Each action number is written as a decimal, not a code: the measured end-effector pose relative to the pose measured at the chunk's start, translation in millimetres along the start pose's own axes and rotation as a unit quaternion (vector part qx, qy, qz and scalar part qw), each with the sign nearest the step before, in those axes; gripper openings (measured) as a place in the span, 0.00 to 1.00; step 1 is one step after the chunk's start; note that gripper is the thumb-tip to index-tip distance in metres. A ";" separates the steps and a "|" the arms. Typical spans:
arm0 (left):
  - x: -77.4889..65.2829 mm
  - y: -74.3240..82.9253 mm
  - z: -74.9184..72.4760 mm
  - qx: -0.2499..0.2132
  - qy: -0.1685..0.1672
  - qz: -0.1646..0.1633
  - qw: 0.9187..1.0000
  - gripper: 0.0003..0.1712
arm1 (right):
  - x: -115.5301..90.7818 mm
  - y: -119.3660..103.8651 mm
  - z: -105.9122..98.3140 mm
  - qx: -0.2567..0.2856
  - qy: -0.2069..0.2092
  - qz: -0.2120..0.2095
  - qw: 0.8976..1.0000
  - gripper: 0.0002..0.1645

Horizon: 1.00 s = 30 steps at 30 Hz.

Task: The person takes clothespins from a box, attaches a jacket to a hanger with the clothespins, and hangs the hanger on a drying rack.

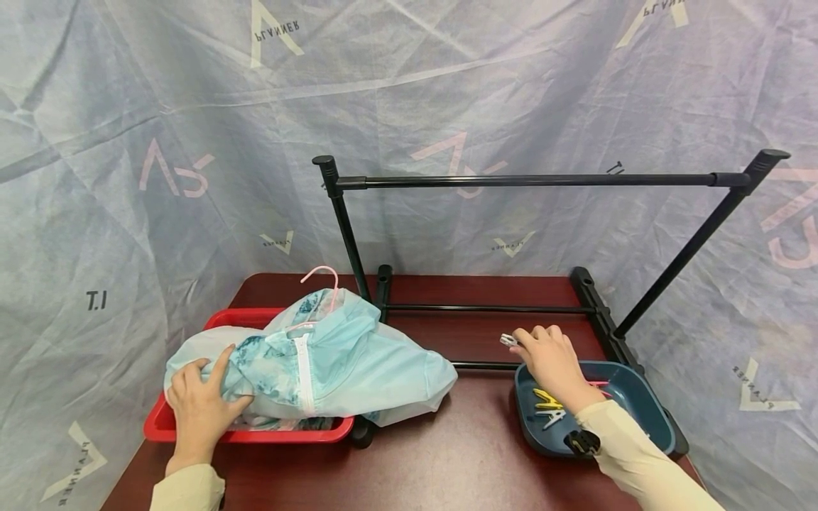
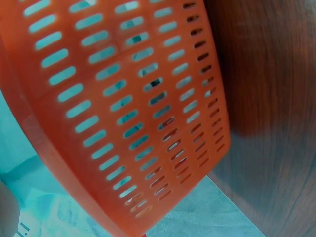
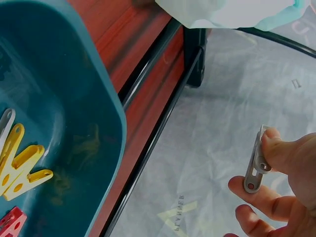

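My left hand (image 1: 199, 406) rests with fingers spread on a light blue hooded jacket (image 1: 390, 376), which lies over a red slotted basket (image 1: 281, 434). A pink hanger (image 1: 335, 282) sits inside the jacket, its hook sticking up at the hood. Between thumb and fingers, my right hand (image 1: 554, 360) pinches a grey clothespin (image 3: 256, 160) just above the far left rim of a dark blue basin (image 3: 106, 94). Inside the basin are yellow clothespins (image 1: 545, 399), a white one (image 1: 554, 419) and some red ones (image 3: 12, 221).
A black garment rack (image 1: 543, 180) stands on the dark red table (image 1: 434, 461), its bar running across behind the basket and basin. More clothing shows in the basket under the jacket. A printed grey sheet (image 1: 409, 85) hangs behind the table.
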<state>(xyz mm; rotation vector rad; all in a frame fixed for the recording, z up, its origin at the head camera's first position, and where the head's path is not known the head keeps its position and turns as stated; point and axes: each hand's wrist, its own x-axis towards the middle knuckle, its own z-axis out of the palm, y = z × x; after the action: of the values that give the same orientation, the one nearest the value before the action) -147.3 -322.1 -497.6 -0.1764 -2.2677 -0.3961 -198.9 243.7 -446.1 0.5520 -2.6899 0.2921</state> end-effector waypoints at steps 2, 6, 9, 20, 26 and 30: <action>0.0 -0.1 0.2 -0.001 0.003 0.002 1.000 0.47 | 2.1 -1.7 0.7 0.001 0.003 -0.007 1.000 0.10; 0.1 0.0 0.9 0.000 0.007 0.004 1.000 0.45 | 6.3 -5.8 1.5 0.008 0.006 -0.015 1.000 0.10; 0.2 0.2 0.7 0.000 0.005 0.004 1.000 0.45 | 9.0 -9.2 1.4 0.009 0.006 -0.020 1.000 0.11; -0.9 -0.3 0.2 -0.003 0.004 0.003 1.000 0.44 | 15.6 -18.5 3.1 0.010 0.013 -0.036 0.999 0.10; -1.4 -0.6 -0.2 -0.004 0.002 0.003 1.000 0.43 | 19.2 -22.0 4.0 0.007 0.012 -0.031 0.999 0.10; -1.3 0.1 -0.8 -0.006 0.000 0.002 1.000 0.44 | 21.2 -25.1 4.6 0.000 0.017 -0.039 0.999 0.11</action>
<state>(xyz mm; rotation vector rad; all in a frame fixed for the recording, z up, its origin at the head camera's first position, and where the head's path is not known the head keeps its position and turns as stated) -145.8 -322.2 -498.1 -0.1864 -2.2643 -0.4072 -208.0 212.8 -438.6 0.6432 -2.6280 0.2781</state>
